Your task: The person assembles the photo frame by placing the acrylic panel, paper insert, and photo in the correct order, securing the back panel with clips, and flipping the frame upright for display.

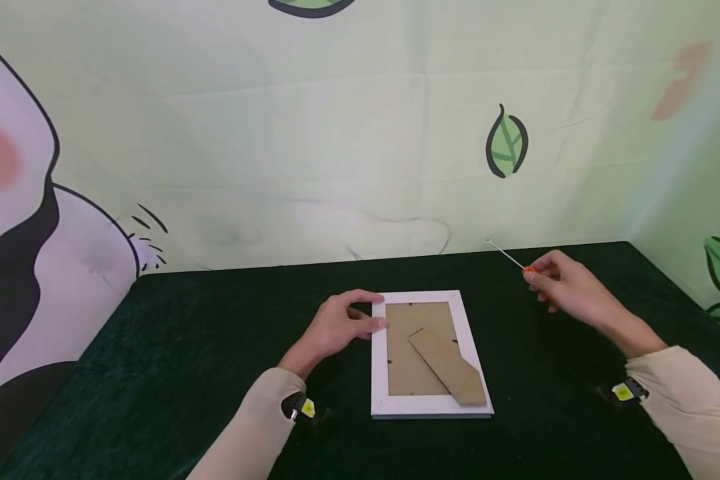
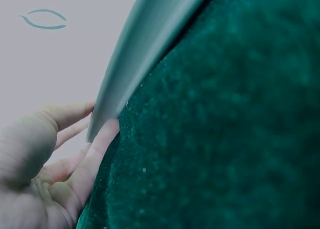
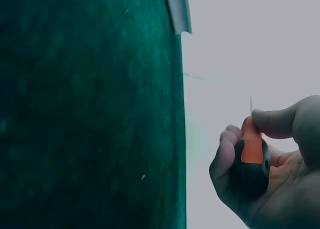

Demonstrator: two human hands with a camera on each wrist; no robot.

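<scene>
Head view, left hand: the left hand rests on the desk with the forearm coming in from the lower edge; its loosely bent fingers touch the left edge of the picture frame, thumb near the top corner, gripping nothing.
Head view, frame: the white picture frame lies face down at the middle of the dark green desk, brown backing up, its cardboard stand slanting toward the lower right corner.
Head view, right hand: the right hand is raised right of the frame and well apart from it, fingers curled round the screwdriver, whose thin shaft points up and to the left.
Left wrist view: the left hand shows an open palm, fingertips against the pale edge of the frame where it meets the green cloth.
Right wrist view: the right hand pinches the orange-and-black handle of the screwdriver between thumb and curled fingers; one corner of the frame shows at the top.
</scene>
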